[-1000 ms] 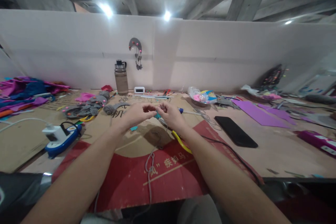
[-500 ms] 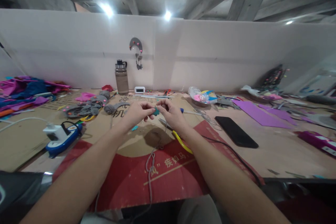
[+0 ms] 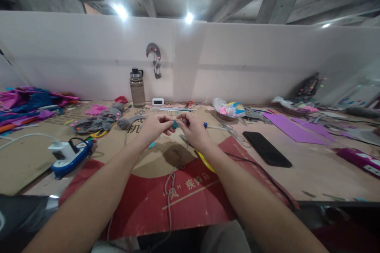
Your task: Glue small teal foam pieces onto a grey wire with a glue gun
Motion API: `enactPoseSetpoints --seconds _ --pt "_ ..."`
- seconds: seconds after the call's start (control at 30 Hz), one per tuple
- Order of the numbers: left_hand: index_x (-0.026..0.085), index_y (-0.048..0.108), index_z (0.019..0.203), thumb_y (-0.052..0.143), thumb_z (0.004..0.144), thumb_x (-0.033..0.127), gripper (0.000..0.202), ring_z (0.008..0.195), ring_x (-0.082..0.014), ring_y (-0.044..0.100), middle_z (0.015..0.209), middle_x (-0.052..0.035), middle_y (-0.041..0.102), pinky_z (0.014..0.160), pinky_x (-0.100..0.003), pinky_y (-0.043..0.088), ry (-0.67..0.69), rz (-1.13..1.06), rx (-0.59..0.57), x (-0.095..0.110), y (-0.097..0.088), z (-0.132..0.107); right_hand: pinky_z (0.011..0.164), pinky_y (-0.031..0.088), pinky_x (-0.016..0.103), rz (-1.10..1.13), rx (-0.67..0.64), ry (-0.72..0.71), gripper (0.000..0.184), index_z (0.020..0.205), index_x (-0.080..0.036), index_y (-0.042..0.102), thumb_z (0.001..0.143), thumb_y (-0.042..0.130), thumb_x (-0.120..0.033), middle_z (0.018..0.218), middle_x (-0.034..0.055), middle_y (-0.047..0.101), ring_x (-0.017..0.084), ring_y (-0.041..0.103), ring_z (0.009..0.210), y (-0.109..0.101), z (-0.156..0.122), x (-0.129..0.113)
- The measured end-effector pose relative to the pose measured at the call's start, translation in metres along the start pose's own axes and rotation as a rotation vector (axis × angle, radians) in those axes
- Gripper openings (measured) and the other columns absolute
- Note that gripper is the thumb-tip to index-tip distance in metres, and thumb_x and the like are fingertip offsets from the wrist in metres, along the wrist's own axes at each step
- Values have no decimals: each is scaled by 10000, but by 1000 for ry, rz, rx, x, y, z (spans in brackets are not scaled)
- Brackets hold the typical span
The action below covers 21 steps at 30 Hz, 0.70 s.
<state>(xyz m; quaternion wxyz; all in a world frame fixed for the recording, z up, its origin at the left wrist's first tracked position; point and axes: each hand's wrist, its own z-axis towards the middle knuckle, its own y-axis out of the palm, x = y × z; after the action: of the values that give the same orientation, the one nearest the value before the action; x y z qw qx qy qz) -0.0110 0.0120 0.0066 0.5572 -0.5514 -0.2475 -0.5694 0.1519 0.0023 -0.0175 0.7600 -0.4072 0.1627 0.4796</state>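
Observation:
Between my two hands is a small teal piece (image 3: 175,125), perhaps felt, pinched at the fingertips above the cardboard. My left hand (image 3: 158,127) grips it from the left with closed fingers. On the other side my right hand (image 3: 191,129) has thumb and fingers pressed together at its edge. A grey cord (image 3: 170,193) hangs down from near my right fingers and trails over the red part of the cardboard (image 3: 139,205). Yellow-handled scissors (image 3: 204,161) lie partly hidden under my right wrist. Another teal scrap (image 3: 152,145) rests on the cardboard below my left hand.
A water bottle (image 3: 137,89) and a small digital clock (image 3: 157,102) stand at the back. To the right lie a black phone (image 3: 266,149) and purple sheets (image 3: 293,128). Leftward are a blue power strip (image 3: 69,162), grey felt pieces (image 3: 95,123) and a colourful cloth pile (image 3: 32,102).
My fingers have shifted slightly around the teal piece, which has turned a little and moved slightly left. Both hands stay in nearly the same place.

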Motion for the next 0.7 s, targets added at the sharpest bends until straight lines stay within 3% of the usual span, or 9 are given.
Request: enactPoseSetpoints --seconds 0.2,0.43,0.5,0.57,0.67,0.7 --pt "139 576 813 573 728 323 203 569 -160 640 677 -32 622 395 -208 470 106 64 286 -12 -8 7 643 376 260 28 -53 -40 217 994 -190 541 844 441 -311 731 10 548 133 477 660 9 -5 -6" --pt "130 578 849 581 732 349 249 666 -153 647 778 -49 639 560 -253 533 188 -46 443 -17 -20 12 784 394 277 -25 -353 -310 243 808 -194 639 868 438 -318 849 53 608 149 523 835 11 -10 -29" --pt "125 576 866 584 737 352 262 668 -149 645 790 -52 637 590 -265 535 202 -105 455 -18 -23 13 795 389 275 -57 -344 -331 291 781 -193 640 874 423 -363 837 50 611 148 521 844 5 -8 -29" --pt "122 566 876 597 730 353 276 661 -146 645 796 -54 635 598 -270 534 190 -181 475 -20 -27 15 748 395 268 -110 -211 -234 351 784 -192 628 892 363 -395 806 45 617 147 530 802 -6 -2 -23" --pt "127 566 893 616 713 371 307 654 -150 645 787 -51 632 537 -243 514 202 -240 517 -22 -31 17 644 390 266 -330 61 73 374 804 -175 613 892 332 -406 756 63 623 161 544 707 -27 8 -1" --pt "128 573 897 620 708 382 320 648 -151 645 785 -53 633 505 -228 499 205 -234 523 -22 -31 18 648 391 271 -438 79 195 357 835 -168 617 883 350 -401 792 80 635 172 559 729 -33 10 7"
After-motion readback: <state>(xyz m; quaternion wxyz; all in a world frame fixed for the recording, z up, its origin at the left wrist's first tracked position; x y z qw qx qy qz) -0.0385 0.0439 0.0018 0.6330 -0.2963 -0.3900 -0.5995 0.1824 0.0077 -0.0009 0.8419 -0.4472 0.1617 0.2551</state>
